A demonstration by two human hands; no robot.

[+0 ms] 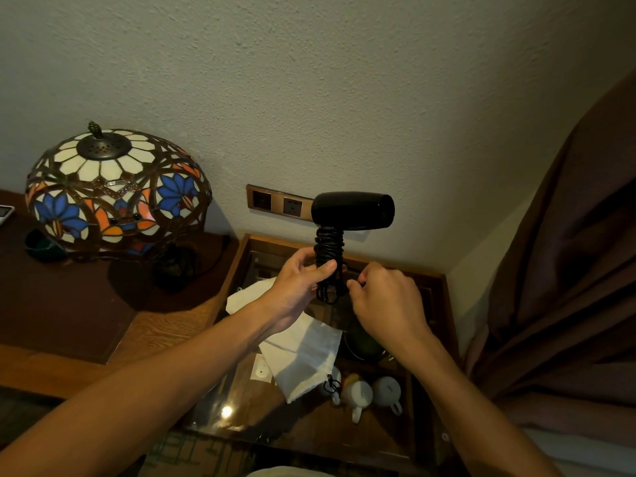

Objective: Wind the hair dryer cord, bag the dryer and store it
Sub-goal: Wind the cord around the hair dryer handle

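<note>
Already we have most of the cord coiled around the handle of the black hair dryer, which we hold upright above the glass-topped table. Our left hand is wrapped around the lower handle, pinning the coils; our right hand pinches the cord's loose end just beside it. Tucking that end looks like the last winding step. Bagging remains: the white drawstring bag lies flat on the glass below, and storing follows.
</note>
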